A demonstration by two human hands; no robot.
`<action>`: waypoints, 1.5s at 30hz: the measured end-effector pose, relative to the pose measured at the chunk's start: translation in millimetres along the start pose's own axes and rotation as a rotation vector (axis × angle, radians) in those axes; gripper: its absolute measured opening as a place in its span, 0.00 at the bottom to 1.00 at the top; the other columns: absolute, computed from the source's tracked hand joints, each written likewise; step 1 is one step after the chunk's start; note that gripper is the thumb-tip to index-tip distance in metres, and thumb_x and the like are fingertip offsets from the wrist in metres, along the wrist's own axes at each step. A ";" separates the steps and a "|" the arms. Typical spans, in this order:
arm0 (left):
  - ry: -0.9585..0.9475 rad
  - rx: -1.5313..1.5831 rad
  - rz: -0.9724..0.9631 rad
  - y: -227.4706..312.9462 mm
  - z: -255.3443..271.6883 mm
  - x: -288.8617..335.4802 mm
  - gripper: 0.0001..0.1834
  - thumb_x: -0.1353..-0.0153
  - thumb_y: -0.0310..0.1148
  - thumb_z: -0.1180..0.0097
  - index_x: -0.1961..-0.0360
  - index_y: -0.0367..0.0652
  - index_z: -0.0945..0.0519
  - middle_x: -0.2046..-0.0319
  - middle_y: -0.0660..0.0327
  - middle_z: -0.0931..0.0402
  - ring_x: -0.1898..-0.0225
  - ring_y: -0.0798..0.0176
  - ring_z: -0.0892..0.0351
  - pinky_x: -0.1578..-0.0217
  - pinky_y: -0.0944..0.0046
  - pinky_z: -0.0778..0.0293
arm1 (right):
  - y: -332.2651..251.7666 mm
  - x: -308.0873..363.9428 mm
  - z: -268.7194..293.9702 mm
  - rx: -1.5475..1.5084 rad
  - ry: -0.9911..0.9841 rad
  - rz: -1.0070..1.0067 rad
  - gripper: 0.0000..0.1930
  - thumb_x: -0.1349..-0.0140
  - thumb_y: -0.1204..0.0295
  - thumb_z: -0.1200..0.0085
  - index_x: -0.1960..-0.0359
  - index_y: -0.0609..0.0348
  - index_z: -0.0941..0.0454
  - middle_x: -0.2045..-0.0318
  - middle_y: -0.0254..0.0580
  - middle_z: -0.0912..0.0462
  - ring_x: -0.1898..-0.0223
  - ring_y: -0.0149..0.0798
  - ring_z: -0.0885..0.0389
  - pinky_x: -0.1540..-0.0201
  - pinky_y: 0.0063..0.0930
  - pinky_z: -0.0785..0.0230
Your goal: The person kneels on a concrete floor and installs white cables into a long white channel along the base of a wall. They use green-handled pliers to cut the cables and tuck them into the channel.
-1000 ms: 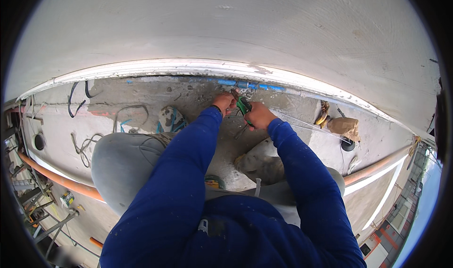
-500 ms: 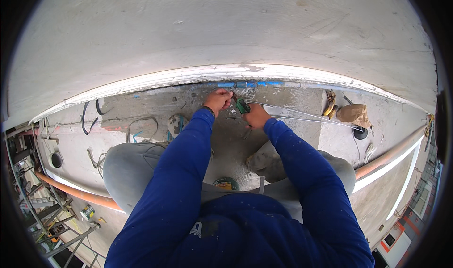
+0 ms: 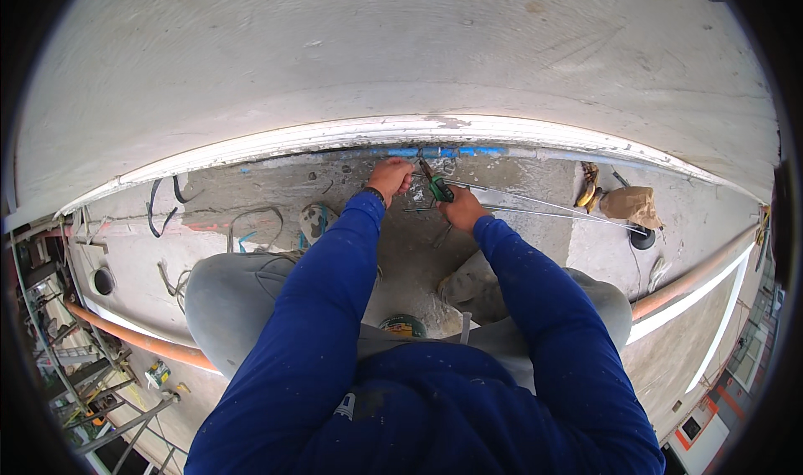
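In front of me, close to the foot of the pale wall, my right hand (image 3: pixel 462 209) grips a green-and-black handled tool (image 3: pixel 440 189). Its narrow, dark tip points away toward a blue pipe (image 3: pixel 447 152) that runs along the wall's base. The exact kind of tool is too small to make out. Just left of that tip, my left hand (image 3: pixel 391 179) is closed with thumb and fingers pinched together. Whatever it pinches is hidden or too fine to see. Thin metal rods (image 3: pixel 535 211) lie beside my right hand and stretch off to the right.
On the right lie a brown paper bag (image 3: pixel 629 205), yellow-and-dark gloves or similar items (image 3: pixel 589 186) and a black round object (image 3: pixel 642 238). Black cable pieces (image 3: pixel 159 209) lie at left. Behind runs an orange pipe (image 3: pixel 142 341); a can (image 3: pixel 401 325) sits between my legs.
My right hand has shifted slightly right, and the tool's tip has swung away from my left hand toward the pipe. My left hand stays pinched, moved a little right.
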State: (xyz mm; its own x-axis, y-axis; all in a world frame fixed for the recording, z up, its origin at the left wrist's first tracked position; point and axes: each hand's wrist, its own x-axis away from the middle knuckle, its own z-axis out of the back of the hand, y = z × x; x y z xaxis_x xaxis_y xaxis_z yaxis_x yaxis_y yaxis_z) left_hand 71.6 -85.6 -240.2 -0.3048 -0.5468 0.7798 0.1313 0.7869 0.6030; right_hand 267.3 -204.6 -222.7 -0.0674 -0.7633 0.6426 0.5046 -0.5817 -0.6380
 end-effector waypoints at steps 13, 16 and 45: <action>0.040 -0.144 -0.015 -24.2 9.0 -22.1 0.08 0.32 0.34 0.38 0.67 0.45 0.21 0.76 0.67 0.23 0.77 0.71 0.25 0.75 0.66 0.26 | -19.4 17.5 16.0 0.026 0.072 0.135 0.14 0.37 0.67 0.40 0.56 0.65 0.22 0.69 0.56 0.15 0.66 0.51 0.14 0.61 0.44 0.26; 0.097 -0.340 -0.122 -51.7 7.6 -40.1 0.08 0.31 0.34 0.38 0.64 0.41 0.19 0.74 0.66 0.20 0.75 0.70 0.23 0.72 0.65 0.25 | -31.6 20.9 24.7 -0.226 -0.160 -0.074 0.10 0.34 0.70 0.43 0.55 0.60 0.24 0.69 0.46 0.16 0.72 0.40 0.17 0.70 0.37 0.28; 0.281 -0.639 -0.512 -64.2 -11.2 -57.3 0.12 0.31 0.34 0.45 0.59 0.35 0.15 0.62 0.51 0.11 0.59 0.53 0.11 0.57 0.54 0.20 | -41.8 40.4 -14.2 -1.235 -0.313 -0.299 0.09 0.24 0.71 0.51 0.46 0.49 0.30 0.68 0.42 0.17 0.73 0.36 0.22 0.74 0.30 0.35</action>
State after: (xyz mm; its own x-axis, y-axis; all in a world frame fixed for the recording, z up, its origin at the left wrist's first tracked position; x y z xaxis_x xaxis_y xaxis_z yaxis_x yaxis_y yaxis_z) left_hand 91.2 -108.0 -321.7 -0.2384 -0.9065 0.3484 0.5727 0.1585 0.8043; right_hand 231.2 -215.1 -176.1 0.2471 -0.5606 0.7904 -0.6240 -0.7161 -0.3128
